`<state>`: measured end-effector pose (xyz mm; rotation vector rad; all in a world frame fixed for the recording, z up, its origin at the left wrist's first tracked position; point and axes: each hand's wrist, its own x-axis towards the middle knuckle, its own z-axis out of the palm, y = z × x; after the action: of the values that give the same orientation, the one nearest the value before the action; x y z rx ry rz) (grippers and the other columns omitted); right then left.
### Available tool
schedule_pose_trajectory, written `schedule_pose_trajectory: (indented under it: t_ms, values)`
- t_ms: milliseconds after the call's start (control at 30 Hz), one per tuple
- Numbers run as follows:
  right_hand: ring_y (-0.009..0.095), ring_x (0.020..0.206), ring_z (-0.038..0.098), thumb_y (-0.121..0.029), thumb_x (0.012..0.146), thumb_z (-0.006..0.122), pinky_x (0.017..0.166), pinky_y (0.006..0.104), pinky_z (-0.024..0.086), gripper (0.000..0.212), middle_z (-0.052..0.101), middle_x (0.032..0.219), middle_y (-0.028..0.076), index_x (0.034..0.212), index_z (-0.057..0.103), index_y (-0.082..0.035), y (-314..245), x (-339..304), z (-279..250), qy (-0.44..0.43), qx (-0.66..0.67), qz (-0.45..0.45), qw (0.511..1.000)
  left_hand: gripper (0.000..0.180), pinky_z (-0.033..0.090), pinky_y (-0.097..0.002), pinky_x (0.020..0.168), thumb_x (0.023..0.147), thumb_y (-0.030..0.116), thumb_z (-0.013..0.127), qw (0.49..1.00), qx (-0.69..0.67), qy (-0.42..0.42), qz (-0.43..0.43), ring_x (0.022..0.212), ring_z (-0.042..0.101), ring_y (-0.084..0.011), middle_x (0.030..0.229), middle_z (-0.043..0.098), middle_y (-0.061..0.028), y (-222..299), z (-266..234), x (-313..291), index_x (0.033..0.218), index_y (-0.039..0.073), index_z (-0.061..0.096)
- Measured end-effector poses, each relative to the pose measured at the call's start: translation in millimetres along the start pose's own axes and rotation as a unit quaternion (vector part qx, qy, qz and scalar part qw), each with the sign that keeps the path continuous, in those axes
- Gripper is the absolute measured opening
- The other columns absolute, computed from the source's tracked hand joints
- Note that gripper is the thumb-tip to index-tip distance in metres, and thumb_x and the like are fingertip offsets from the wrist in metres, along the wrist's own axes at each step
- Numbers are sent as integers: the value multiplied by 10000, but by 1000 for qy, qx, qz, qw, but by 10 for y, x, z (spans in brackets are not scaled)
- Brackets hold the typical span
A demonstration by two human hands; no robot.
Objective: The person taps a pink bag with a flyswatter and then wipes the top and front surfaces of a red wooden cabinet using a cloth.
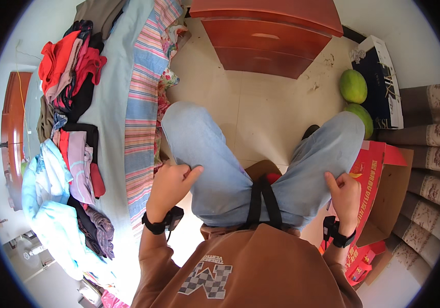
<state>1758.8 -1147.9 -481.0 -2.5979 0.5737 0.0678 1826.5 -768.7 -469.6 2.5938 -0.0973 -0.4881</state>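
Mid-frame, the left hand (173,186) and right hand (345,197) curl loosely against the jeans (215,187); whether they pinch them I cannot tell. Light, even contact should suit this pose.

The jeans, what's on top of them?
The left hand and right hand seem to rest on the jeans, and black straps hang over the lap. Whatever's directly beneath is covered.

Checkered letter (207,281) on brown shirt (276,262), lettering (368,192) on red carton (362,153), navy box (375,84)
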Motion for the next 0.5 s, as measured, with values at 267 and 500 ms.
schedule_pose_trajectory:
  t_ms: [267, 500]
  values:
    - [80, 498, 333, -178, 831, 672, 437, 293, 291, 375, 385, 484, 47, 603, 469, 40, 52, -244, 56, 8, 66, 18, 998, 470, 405, -425, 491, 812, 372, 643, 997, 36, 27, 62, 512, 519, -388, 537, 515, -198, -95, 123, -27, 561, -18, 565]
    - [68, 517, 339, -137, 843, 647, 449, 280, 283, 351, 391, 503, 30, 597, 454, 21, 331, -578, 49, 35, 113, -45, 992, 466, 343, -401, 451, 789, 326, 692, 994, -45, 81, 63, 455, 426, -374, 519, 463, -197, -171, 243, -49, 562, -32, 502]
